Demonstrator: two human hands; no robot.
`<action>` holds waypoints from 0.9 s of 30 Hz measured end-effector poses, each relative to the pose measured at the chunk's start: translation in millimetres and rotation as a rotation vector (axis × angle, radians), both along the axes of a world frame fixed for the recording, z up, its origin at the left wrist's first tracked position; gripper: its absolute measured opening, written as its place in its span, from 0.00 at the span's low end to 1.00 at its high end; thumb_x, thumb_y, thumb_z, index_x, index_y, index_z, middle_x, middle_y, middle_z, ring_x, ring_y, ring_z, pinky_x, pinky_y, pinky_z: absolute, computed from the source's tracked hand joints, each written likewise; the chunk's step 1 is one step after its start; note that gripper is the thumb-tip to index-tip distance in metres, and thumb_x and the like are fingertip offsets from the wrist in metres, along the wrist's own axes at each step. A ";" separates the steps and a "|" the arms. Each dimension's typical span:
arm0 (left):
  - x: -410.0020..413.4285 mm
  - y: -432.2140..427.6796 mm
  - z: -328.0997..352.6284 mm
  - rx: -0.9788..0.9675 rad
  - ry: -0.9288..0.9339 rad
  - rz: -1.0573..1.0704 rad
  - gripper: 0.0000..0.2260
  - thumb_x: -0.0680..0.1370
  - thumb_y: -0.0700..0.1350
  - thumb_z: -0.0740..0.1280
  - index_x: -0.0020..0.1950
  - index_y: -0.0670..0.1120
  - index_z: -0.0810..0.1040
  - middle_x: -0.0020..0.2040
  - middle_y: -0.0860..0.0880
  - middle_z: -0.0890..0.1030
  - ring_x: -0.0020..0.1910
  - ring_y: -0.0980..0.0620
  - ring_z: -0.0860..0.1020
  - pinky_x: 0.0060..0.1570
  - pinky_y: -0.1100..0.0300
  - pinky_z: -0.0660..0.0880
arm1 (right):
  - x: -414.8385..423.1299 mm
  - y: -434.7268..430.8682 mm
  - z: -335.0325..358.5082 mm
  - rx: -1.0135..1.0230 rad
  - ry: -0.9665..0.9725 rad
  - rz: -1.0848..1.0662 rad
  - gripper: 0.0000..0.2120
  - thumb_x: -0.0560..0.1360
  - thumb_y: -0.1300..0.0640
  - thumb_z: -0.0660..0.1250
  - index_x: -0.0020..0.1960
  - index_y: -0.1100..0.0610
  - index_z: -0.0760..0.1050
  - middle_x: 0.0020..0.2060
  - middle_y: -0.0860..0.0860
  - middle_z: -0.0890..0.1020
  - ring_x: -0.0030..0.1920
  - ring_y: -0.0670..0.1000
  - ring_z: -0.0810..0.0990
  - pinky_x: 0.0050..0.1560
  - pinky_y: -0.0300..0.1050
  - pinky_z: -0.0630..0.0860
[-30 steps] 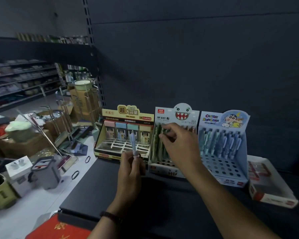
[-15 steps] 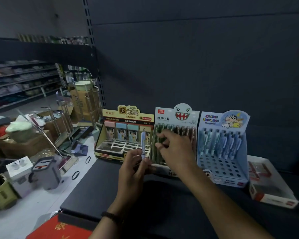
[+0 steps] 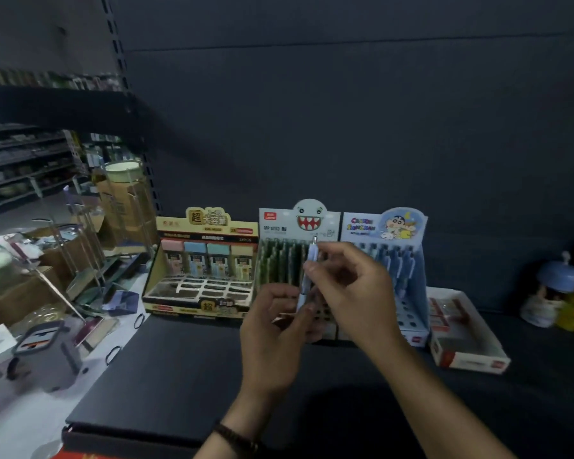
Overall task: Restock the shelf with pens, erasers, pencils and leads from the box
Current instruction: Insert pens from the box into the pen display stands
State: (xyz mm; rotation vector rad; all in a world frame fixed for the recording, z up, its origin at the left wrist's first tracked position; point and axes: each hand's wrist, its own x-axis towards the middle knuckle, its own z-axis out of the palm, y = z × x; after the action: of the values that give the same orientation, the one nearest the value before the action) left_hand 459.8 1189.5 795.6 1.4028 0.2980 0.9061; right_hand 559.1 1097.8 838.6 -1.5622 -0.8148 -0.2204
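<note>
The pale blue pen has just passed into both hands. The right hand, which half a second ago was among the green pens in the shark-faced display, has come off them and now pinches the pen's upper barrel between thumb and fingertips. The left hand keeps its grip curled round the lower end. The pen therefore stands nearly upright in the air, in front of that middle display and above the back part of the shelf. I read this as a hand-over (the right hand looks better placed to reach a slot). The pen's colour suggests it belongs in the blue cartoon display just to the right, whose front holes are bare. Against the earlier frame the pen has also travelled rightward, away from the lead box near the shelf's left edge. No display appears shifted.
</note>
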 end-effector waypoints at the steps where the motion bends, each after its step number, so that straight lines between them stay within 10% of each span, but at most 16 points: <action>1: 5.4 -5.8 0.4 0.006 0.003 -0.032 0.08 0.80 0.36 0.74 0.51 0.47 0.80 0.43 0.37 0.85 0.39 0.35 0.87 0.42 0.40 0.86 | 2.7 -6.5 0.8 0.003 0.002 -0.022 0.10 0.77 0.53 0.78 0.57 0.45 0.84 0.39 0.45 0.85 0.43 0.45 0.86 0.44 0.43 0.83; 14: 60.8 -44.3 -24.9 0.654 0.256 -0.047 0.11 0.80 0.46 0.75 0.57 0.55 0.77 0.52 0.60 0.81 0.52 0.61 0.80 0.50 0.69 0.75 | 55.4 -80.1 6.0 -0.055 -0.079 -0.227 0.22 0.76 0.59 0.78 0.67 0.43 0.81 0.34 0.47 0.85 0.39 0.46 0.86 0.51 0.39 0.81; 19: 61.7 -49.7 -45.0 1.081 0.505 0.003 0.17 0.83 0.52 0.67 0.72 0.57 0.75 0.69 0.56 0.75 0.71 0.51 0.69 0.72 0.52 0.65 | 80.2 -92.1 2.0 -0.128 -0.105 -0.370 0.18 0.77 0.58 0.78 0.65 0.44 0.82 0.35 0.45 0.85 0.38 0.42 0.84 0.49 0.24 0.73; 27: 60.7 -53.2 -56.7 1.222 0.551 0.013 0.21 0.76 0.52 0.68 0.70 0.56 0.77 0.69 0.55 0.75 0.70 0.48 0.72 0.64 0.48 0.68 | 95.1 -74.8 -14.3 -0.261 -0.172 -0.417 0.17 0.81 0.56 0.74 0.68 0.46 0.81 0.33 0.47 0.84 0.33 0.46 0.83 0.43 0.34 0.80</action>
State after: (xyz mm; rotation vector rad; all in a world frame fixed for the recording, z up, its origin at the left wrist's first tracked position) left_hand 520.5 1136.3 738.8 2.7939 0.1416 0.6800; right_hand 654.2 1023.1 824.3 -1.9738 -0.6599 -0.5762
